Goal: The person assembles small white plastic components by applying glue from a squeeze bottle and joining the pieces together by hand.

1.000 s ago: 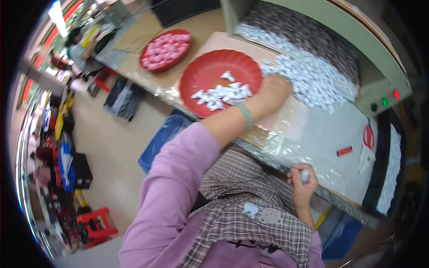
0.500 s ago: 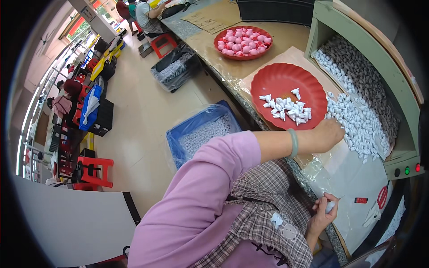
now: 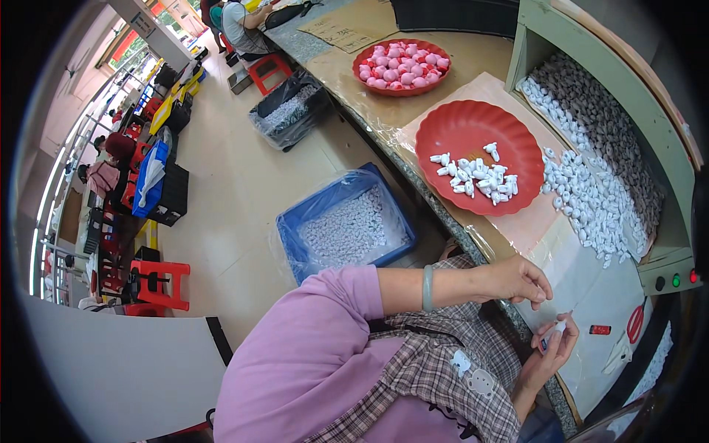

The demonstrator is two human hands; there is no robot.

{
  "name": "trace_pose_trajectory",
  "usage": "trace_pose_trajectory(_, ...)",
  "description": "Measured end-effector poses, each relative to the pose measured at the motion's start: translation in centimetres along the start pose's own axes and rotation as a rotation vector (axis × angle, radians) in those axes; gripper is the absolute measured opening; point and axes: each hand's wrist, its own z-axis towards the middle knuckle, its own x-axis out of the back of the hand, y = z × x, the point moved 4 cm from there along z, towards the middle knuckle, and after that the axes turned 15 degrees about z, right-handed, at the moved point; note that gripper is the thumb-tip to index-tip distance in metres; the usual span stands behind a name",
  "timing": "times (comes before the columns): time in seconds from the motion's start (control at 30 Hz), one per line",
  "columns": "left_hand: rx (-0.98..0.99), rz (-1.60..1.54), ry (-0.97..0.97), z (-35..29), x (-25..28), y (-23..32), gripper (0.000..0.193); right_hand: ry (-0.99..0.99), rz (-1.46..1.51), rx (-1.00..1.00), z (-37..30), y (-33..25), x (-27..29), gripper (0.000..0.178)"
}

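Note:
My left hand [image 3: 523,281], with a pale green bangle [image 3: 427,289] at the wrist, hovers above the bench edge. Its fingertips are pinched together; whatever they hold is too small to make out. Just below it, my right hand [image 3: 551,347] is closed round a small white squeeze bottle [image 3: 546,341] with a dark label, its nozzle end pointing up. Beyond my hands lies a round red tray [image 3: 458,140] holding several small white animal-shaped pieces [image 3: 480,177]. To its right, a heap of similar white pieces [image 3: 591,199] spills from a green box-like machine [image 3: 676,148].
A second red tray [image 3: 391,91] farther back holds pink pieces. A blue bin [image 3: 284,251] lined with plastic and filled with white pieces stands on the floor. Red scissors [image 3: 634,325] and a small red item [image 3: 600,330] lie at right. A person [image 3: 240,29] sits at the far bench.
My left hand has moved from the edge of the white heap toward me, beside the bottle. My right hand has risen slightly and turned the bottle, so its nozzle now shows.

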Motion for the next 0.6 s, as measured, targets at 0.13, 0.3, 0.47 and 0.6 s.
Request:
trace_pose_trajectory(0.13, 0.078, -0.171, -0.040, -0.5, -0.6, -0.5, 0.030, 0.037, 0.007, -0.031, 0.0, 0.3, 2.2, 0.030)
trace_pose_trajectory(0.3, 0.123, -0.387, -0.036, -1.7, -0.1, -0.1, 0.040, 0.050, 0.086, -0.076, 1.2, -0.1, 1.1, 0.026)
trace_pose_trajectory(0.47, 0.123, -0.447, -0.080, -2.3, -0.3, 0.4, 0.041, 0.083, 0.124, -0.081, 1.8, -1.3, 0.9, 0.024)
trace_pose_trajectory(0.6, 0.133, -0.435, -0.074, -2.1, -0.7, -0.6, 0.038, 0.071, 0.118, -0.027, 1.7, -2.2, 1.2, 0.031)
